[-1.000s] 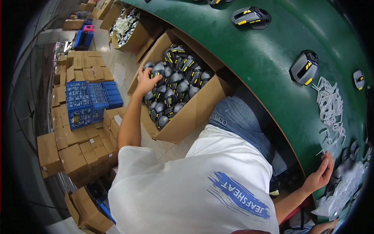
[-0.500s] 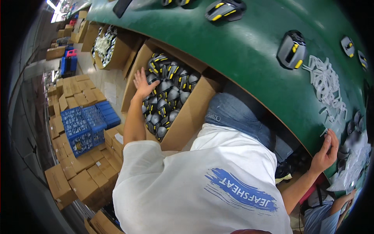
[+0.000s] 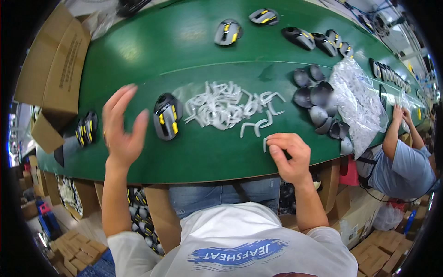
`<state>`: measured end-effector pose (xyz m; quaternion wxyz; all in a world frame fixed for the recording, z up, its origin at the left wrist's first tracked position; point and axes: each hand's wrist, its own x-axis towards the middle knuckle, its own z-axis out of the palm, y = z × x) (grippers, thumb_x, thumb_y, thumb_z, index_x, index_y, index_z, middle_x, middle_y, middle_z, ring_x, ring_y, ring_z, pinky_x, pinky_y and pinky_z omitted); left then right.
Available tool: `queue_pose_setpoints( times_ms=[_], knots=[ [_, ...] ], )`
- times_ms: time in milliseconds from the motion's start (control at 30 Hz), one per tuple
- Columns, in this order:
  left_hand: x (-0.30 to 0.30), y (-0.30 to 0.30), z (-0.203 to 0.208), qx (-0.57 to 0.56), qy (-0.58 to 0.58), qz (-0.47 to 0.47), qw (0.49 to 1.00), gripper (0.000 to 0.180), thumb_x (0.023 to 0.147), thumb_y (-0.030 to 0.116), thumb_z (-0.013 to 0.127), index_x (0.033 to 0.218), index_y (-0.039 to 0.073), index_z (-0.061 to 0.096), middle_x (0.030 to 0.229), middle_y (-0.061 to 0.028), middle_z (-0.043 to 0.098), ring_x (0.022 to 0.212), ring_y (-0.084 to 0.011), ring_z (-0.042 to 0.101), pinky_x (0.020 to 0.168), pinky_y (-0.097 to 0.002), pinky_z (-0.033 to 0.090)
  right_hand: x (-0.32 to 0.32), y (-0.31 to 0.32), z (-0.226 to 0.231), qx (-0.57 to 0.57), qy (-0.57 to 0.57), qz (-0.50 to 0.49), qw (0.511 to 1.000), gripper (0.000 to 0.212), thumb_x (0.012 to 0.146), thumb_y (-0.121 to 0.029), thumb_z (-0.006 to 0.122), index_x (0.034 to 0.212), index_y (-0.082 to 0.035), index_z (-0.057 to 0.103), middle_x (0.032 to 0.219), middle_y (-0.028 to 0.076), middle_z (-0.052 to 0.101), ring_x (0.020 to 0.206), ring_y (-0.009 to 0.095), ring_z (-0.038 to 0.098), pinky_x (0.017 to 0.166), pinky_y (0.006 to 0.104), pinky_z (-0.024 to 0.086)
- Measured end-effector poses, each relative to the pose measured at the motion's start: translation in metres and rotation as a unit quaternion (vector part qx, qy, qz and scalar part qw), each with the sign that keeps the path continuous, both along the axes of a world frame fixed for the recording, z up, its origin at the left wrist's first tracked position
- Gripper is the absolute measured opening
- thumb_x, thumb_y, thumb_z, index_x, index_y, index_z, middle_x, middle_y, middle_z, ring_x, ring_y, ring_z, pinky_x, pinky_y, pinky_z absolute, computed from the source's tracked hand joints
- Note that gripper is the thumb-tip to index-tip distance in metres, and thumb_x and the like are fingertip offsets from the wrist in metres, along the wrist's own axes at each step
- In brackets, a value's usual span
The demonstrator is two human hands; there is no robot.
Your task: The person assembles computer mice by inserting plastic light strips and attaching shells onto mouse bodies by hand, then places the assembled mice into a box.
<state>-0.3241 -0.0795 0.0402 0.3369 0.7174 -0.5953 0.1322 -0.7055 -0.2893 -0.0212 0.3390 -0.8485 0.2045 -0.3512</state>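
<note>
My left hand (image 3: pixel 122 127) is raised over the green table, open, with fingers apart and nothing in it. Just right of it lies a grey and black mouse-shaped plastic piece (image 3: pixel 167 116) with yellow accents, not touched. Between the thumb and fingers of my right hand (image 3: pixel 290 154) is a small bent white plastic strip (image 3: pixel 265 144), held low near the table's front edge. Beyond that hand spreads a loose pile of similar bent strips (image 3: pixel 224 106), with a few lying apart from it.
Dark rounded shells (image 3: pixel 318 94) and a clear plastic bag (image 3: pixel 357 104) of parts lie to the right. More mouse-shaped pieces (image 3: pixel 228 32) stand farther back. At left is a cardboard box (image 3: pixel 55 60); below the edge, a carton (image 3: pixel 164 214) holds more pieces. Another person (image 3: pixel 401 157) works at far right.
The view has swung from the carton at my left to the table. My left hand has left the carton and come up over the table. My right hand now has a strip in its pinch.
</note>
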Motion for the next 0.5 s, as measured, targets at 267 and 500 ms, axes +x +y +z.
queue_pose_setpoints(
  times_ms=[267,500],
  knots=[
    [0.01,-0.316,-0.064,0.135,0.06,0.032,0.988,0.079,0.106,0.051,0.074,0.17,0.013,0.049,0.167,-0.0242,0.049,0.15,-0.045,0.054,0.124,-0.055,0.047,-0.003,-0.013,0.0,-0.001,-0.051,0.001,0.999,0.01,0.093,-0.006,0.085,0.103,-0.007,0.081,0.107,0.009,0.085,0.092,0.028,0.08,0.082,0.0404,0.059],
    [0.082,-0.396,-0.107,0.114,0.028,0.114,0.987,0.071,0.107,0.046,0.074,0.17,0.028,0.047,0.173,-0.0199,0.042,0.147,-0.0513,0.056,0.119,-0.0637,0.046,-0.012,-0.018,0.003,0.022,-0.064,0.049,0.997,0.016,0.09,-0.009,0.089,0.104,-0.008,0.081,0.109,0.008,0.085,0.092,0.026,0.08,0.083,0.0402,0.061]
  ],
)
